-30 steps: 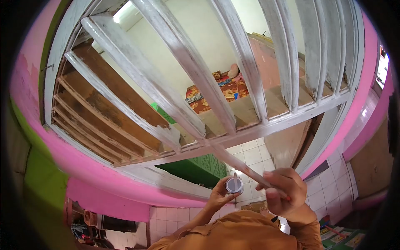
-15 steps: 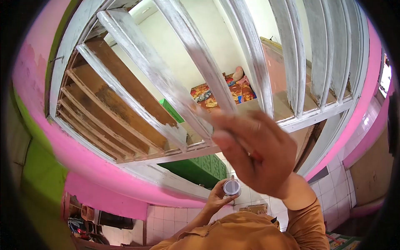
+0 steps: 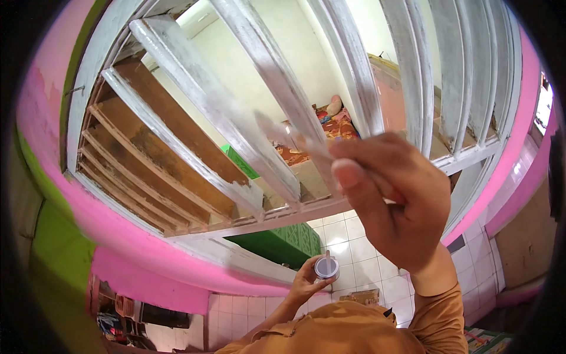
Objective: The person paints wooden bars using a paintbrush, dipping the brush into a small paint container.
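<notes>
- Right hand [image 3: 392,197], before the slats [image 3: 227,115], pinches the brush [image 3: 302,142]; its blurred end juts beyond the grip.
- Left hand [image 3: 303,283], below the slats, clasps the cup [image 3: 326,270].

1. A pink wall [image 3: 150,282] runs along the left, meeting a lime-green wall [image 3: 59,277] at the far-left edge.
2. Through the opening, a pale cream wall [image 3: 268,62] stands brightly lit at the far side.
3. Red-and-orange patterned bedding [image 3: 342,128] lies in that far room, with a pinkish pillow [image 3: 334,105] on it.
4. Below, a green cabinet [image 3: 295,241] with a patterned face stands beside white floor tiles [image 3: 359,253], which catch glossy light.
5. Daylight glares through a bright opening [image 3: 543,109] at far right.
</notes>
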The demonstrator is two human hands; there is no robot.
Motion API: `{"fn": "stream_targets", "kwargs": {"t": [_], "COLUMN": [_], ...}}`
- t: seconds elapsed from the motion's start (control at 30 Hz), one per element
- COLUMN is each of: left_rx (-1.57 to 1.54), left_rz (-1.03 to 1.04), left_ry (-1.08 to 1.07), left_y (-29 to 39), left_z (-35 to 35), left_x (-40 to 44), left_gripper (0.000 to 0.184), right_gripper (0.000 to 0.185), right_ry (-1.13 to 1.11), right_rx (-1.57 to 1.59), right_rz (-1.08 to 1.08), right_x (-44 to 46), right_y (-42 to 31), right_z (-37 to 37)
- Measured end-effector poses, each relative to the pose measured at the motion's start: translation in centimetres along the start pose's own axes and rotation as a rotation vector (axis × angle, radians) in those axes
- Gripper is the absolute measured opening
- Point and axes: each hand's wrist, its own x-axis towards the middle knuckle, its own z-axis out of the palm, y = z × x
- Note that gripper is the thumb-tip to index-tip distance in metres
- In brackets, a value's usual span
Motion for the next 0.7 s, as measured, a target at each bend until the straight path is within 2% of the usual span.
{"fn": "stream_targets", "kwargs": {"t": [0.03,0.2,0.3,0.37,0.4,0.47,0.6,0.7], "left_rx": [0.002,0.065,-0.029,0.008,0.046,0.025,0.038,0.020], "left_rz": [-0.005,0.025,0.030,0.028,0.022,-0.006,-0.047,-0.029], "left_ry": [-0.003,-0.040,-0.014,-0.016,-0.023,-0.020,-0.034,-0.013], "left_y": [0.1,0.3,0.8,0.4,0.3,0.5,0.7,0.6], "left_z": [0.1,0.3,1.0,0.4,0.3,0.5,0.5,0.7], "left_x": [0.0,0.3,0.0,-0.1,-0.1,-0.1,-0.3,-0.3], "left_gripper": [0.072,0.073,0.073,0.072,0.072,0.072,0.072,0.073], "right_gripper": [0.020,0.021,0.022,0.023,0.023,0.025,0.030,0.038], "right_ry": [0.087,0.038,-0.089,-0.238,-0.237,-0.040,0.006,-0.170], "right_rx": [-0.013,0.045,-0.031,-0.092,-0.092,-0.059,-0.010,-0.060], "right_rz": [-0.013,-0.126,-0.118,0.029,0.031,0.051,-0.067,-0.076], "right_x": [0.5,0.2,-2.0,-3.2,-3.1,-2.7,-2.6,-4.6], "right_y": [-0.2,0.1,0.6,1.0,0.9,0.4,0.9,1.0], "right_z": [0.3,1.9,0.8,0.0,-0.1,0.1,1.4,1.2]}}
